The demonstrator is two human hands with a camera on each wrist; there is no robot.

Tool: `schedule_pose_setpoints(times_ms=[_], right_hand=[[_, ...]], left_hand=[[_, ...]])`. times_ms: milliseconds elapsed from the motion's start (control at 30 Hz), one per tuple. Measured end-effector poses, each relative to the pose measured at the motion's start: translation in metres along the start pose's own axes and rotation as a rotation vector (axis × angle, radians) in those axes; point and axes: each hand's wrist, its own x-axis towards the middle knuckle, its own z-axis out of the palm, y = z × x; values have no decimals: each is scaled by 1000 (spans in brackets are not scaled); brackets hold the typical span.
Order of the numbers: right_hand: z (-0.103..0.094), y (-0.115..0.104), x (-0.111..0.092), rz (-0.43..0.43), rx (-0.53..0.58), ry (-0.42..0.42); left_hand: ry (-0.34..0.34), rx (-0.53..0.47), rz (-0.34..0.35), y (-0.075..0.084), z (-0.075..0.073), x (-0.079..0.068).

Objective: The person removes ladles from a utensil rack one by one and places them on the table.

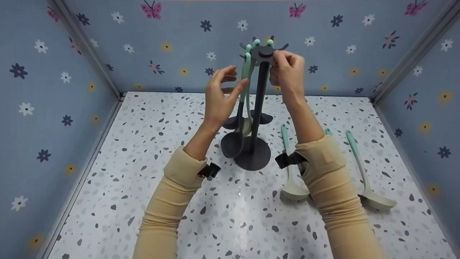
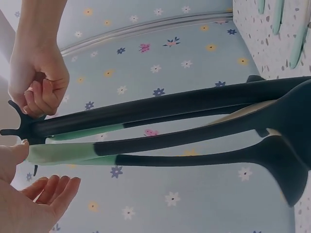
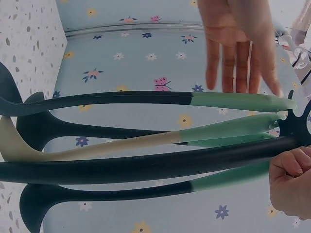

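A black utensil stand (image 1: 261, 95) with a round base and a hooked top stands on the table, tilted slightly. Several mint-handled utensils hang from its hooks. Nearest is a black ladle (image 1: 245, 75); behind it a cream-headed utensil (image 3: 121, 146) hangs among other black ones. My right hand (image 1: 290, 73) pinches the stand's top by a hook at its right side. On the other side, my left hand (image 1: 221, 95) has its fingers extended and spread beside the near ladle. Its thumb lies at the mint handle (image 2: 60, 152); whether it touches, I cannot tell.
Right of the stand, a cream ladle (image 1: 294, 192) lies on the speckled table (image 1: 143, 180), with another cream ladle (image 1: 379, 201) farther right. Between them a mint handle (image 1: 328, 132) shows, the rest hidden by my right forearm. Patterned panels (image 1: 187, 46) enclose the back and sides.
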Motion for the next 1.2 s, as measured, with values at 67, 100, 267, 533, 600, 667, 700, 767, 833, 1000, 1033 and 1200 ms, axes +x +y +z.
schedule_pose_setpoints(times_ms=[67, 100, 267, 533, 600, 667, 700, 767, 833, 1000, 1033, 1200], right_hand=[[0, 0, 0, 1, 1, 1], [0, 0, 0, 2, 3, 2], [0, 1, 1, -1, 8, 1], [-1, 2, 1, -14, 7, 12], [-1, 2, 1, -14, 3, 13], [-1, 2, 0, -13, 1, 14], [0, 3, 1, -13, 1, 14], [0, 3, 1, -11, 0, 19], [0, 4, 1, -7, 1, 24], [1, 5, 1, -9, 0, 40], [1, 6, 1, -15, -2, 42], [1, 6, 0, -55, -24, 34]], left_hand=[[-1, -1, 0, -6, -1, -6], [-2, 3, -8, -9, -1, -10], [-15, 24, -40, -24, 0, -25], [-33, -12, -82, -49, 5, -48], [-38, -59, -108, -55, 7, -53], [-40, -86, -128, -60, 9, -58], [-37, -90, -134, -62, 10, -60], [-36, -93, -141, -67, 11, -63], [-37, -87, -145, -71, 13, -67], [-29, -129, -171, -84, 18, -75], [-25, -131, -174, -87, 20, -77], [5, -134, -156, -91, 24, -84]])
